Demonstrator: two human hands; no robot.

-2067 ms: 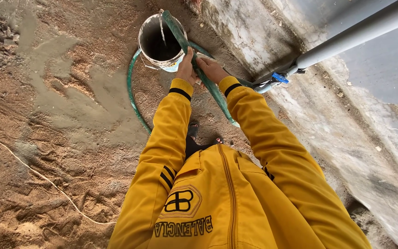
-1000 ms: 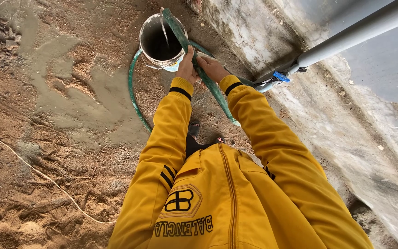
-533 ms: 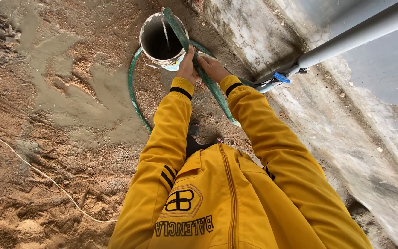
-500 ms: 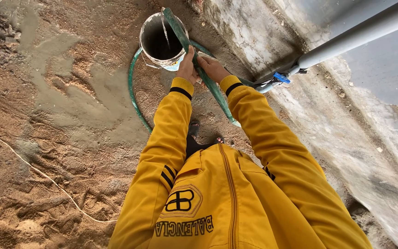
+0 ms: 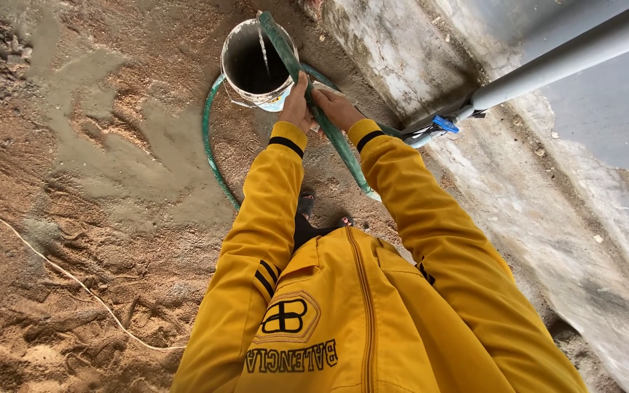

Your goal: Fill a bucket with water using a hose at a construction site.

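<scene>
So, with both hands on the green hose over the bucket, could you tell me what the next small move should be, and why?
Probably just hold the green hose steady over the bucket. The left hand and right hand grip it near the rim, a thin stream of water falls inside, and the dark interior does not look full.
</scene>
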